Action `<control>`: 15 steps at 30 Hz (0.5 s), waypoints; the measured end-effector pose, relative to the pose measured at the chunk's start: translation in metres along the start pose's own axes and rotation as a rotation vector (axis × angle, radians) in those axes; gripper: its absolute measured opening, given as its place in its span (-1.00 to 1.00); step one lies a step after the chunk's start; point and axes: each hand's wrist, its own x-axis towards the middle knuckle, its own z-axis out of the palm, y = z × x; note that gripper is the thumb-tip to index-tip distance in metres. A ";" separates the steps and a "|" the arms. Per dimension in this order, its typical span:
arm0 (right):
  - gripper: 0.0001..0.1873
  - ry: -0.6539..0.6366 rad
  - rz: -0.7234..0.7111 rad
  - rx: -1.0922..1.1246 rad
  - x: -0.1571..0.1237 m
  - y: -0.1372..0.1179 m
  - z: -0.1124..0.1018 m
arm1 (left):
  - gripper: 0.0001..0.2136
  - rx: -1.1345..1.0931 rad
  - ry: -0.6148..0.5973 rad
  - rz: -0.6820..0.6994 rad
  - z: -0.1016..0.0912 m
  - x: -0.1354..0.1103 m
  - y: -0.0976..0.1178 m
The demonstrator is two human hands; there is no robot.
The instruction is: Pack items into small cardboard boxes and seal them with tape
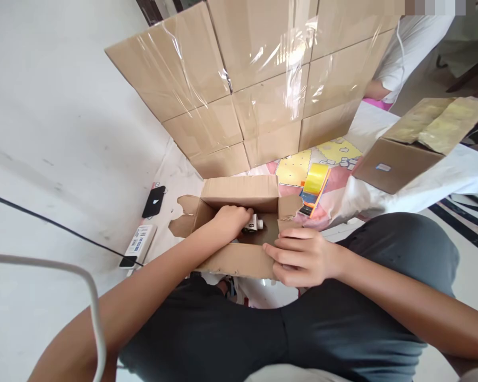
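Observation:
An open cardboard box (239, 260) with torn side flaps stands in front of my lap. My left hand (233, 223) reaches inside it, fingers curled round a small white bottle (253, 223) whose white cap points right. Part of the bottle is hidden under that hand. At the box's front right corner, my right hand (302, 257) grips the front flap, its fingers lying over the cardboard.
A tall wrapped stack of cartons (271, 95) rises behind. A yellow tape roll (316, 179) and another carton (400, 159) sit to the right. On the left are a black phone-like item (154, 201), a power strip (139, 241) and a wall. Another person's sleeve (416, 50) shows at upper right.

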 end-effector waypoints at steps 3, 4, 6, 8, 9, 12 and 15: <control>-0.86 0.013 -0.009 0.021 0.000 -0.001 0.000 | -0.53 0.018 -0.009 0.002 0.000 0.007 0.004; -0.85 0.014 -0.016 0.021 0.000 -0.001 -0.001 | -0.52 0.024 -0.017 0.004 0.001 0.009 0.005; -0.83 0.012 -0.034 0.010 0.001 -0.002 -0.001 | -0.47 0.040 -0.029 0.012 0.004 0.014 0.006; -0.82 0.008 -0.049 -0.009 0.001 -0.003 -0.003 | -0.45 0.061 -0.030 0.025 0.007 0.016 0.008; -0.82 0.007 -0.051 -0.021 0.000 -0.004 -0.003 | -0.45 0.074 -0.026 0.032 0.008 0.016 0.009; -0.81 -0.005 -0.056 -0.046 -0.004 -0.008 -0.004 | -0.50 0.112 -0.007 0.054 0.009 0.013 0.015; -0.82 0.000 -0.056 -0.048 -0.012 -0.013 -0.006 | -0.52 0.136 0.012 0.069 0.010 0.010 0.023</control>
